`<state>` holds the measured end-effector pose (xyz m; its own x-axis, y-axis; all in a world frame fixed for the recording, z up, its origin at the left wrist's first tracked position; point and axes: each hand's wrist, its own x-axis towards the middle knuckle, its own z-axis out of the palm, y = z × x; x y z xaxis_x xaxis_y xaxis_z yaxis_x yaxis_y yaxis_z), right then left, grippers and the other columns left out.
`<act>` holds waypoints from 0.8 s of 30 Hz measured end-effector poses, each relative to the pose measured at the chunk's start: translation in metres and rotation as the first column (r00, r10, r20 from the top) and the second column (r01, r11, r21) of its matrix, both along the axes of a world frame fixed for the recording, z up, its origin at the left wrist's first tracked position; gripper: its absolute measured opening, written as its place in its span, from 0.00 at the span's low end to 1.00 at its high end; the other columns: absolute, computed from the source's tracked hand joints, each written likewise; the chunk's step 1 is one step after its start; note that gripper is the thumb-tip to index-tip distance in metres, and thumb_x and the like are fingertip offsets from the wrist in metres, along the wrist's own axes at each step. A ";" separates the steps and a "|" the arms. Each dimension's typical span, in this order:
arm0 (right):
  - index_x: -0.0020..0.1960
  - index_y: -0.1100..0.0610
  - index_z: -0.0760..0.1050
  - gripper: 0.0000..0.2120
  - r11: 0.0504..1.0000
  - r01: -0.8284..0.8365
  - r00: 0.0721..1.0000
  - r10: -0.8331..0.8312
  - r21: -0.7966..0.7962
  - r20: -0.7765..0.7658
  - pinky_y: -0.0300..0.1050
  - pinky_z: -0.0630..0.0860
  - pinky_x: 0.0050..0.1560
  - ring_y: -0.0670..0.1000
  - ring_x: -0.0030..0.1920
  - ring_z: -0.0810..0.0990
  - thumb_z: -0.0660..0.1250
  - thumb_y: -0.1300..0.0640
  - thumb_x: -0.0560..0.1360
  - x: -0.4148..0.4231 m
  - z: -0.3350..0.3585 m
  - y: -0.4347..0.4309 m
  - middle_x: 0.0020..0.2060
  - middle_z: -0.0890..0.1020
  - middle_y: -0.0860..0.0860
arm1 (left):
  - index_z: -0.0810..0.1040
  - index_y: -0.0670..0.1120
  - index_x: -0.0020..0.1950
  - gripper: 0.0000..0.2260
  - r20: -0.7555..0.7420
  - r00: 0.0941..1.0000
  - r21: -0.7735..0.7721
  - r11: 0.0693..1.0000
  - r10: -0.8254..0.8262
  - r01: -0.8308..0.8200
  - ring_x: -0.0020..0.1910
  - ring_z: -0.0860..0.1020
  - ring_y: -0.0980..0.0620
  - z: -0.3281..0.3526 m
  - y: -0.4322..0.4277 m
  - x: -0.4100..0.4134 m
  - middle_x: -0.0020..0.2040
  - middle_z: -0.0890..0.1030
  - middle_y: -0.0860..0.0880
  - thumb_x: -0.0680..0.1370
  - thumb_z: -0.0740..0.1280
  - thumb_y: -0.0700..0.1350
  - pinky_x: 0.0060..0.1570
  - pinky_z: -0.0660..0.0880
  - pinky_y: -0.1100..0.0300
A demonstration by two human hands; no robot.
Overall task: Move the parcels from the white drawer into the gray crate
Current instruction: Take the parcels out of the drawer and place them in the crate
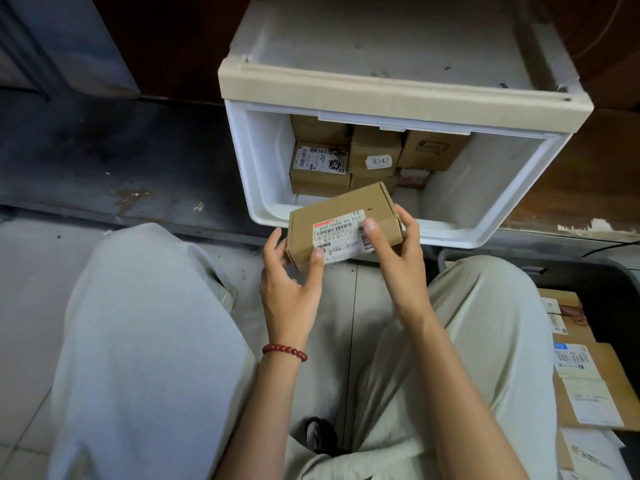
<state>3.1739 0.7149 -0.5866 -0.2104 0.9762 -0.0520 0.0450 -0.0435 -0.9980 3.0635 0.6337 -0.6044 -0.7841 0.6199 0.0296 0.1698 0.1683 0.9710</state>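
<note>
A small brown cardboard parcel (332, 216) with a white shipping label hangs just in front of the pulled-out white drawer (540, 174). My left hand (289, 282) grips its lower left corner and my right hand (394, 251) holds its right end, thumb on the label. Several more brown parcels (320, 164) are stacked at the back of the drawer, one marked 0342. The gray crate (588, 271) lies at the right edge behind my right knee, with labelled cardboard parcels (585, 382) inside.
My two knees in light trousers fill the foreground, with tiled floor between them. A dark, stained ledge (104, 168) runs along the left behind the drawer unit. The cabinet's cream top (398, 46) sits above the drawer.
</note>
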 end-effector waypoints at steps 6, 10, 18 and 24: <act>0.60 0.50 0.75 0.16 0.999 0.033 0.984 -0.038 0.032 0.172 0.24 0.66 0.43 0.43 0.45 0.73 0.59 0.42 0.80 -0.003 -0.009 0.002 0.46 0.76 0.47 | 0.70 0.53 0.68 0.22 -0.019 0.995 0.042 0.995 0.096 -0.096 0.62 0.73 0.55 -0.001 0.001 -0.003 0.62 0.77 0.56 0.75 0.66 0.54 0.59 0.74 0.48; 0.49 0.53 0.74 0.16 0.998 0.065 0.970 -0.068 0.021 0.232 0.30 0.67 0.41 0.46 0.42 0.70 0.61 0.40 0.78 -0.001 -0.014 0.004 0.41 0.72 0.49 | 0.71 0.52 0.69 0.18 -0.021 0.995 0.019 0.996 0.093 -0.092 0.60 0.75 0.54 -0.001 0.001 -0.006 0.62 0.76 0.53 0.78 0.65 0.51 0.53 0.74 0.63; 0.47 0.50 0.72 0.14 0.993 0.117 0.977 -0.114 -0.002 0.180 0.28 0.69 0.42 0.48 0.45 0.77 0.61 0.39 0.77 -0.001 -0.007 0.002 0.44 0.79 0.50 | 0.71 0.47 0.64 0.14 0.037 0.997 0.048 0.996 0.069 -0.071 0.53 0.77 0.62 0.004 0.000 -0.003 0.59 0.77 0.52 0.79 0.65 0.47 0.43 0.70 0.77; 0.49 0.54 0.69 0.10 0.985 0.119 0.982 -0.098 -0.124 0.161 0.47 0.73 0.57 0.44 0.46 0.76 0.60 0.47 0.79 -0.001 -0.007 0.004 0.41 0.77 0.43 | 0.68 0.50 0.55 0.13 0.002 0.995 0.119 0.988 0.103 -0.102 0.57 0.77 0.54 0.001 0.000 -0.003 0.58 0.74 0.48 0.75 0.69 0.50 0.52 0.78 0.59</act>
<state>3.1727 0.7189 -0.5936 -0.0830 0.9750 -0.2061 0.1854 -0.1881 -0.9645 3.0604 0.6340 -0.6035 -0.8429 0.5283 0.1019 0.1618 0.0683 0.9844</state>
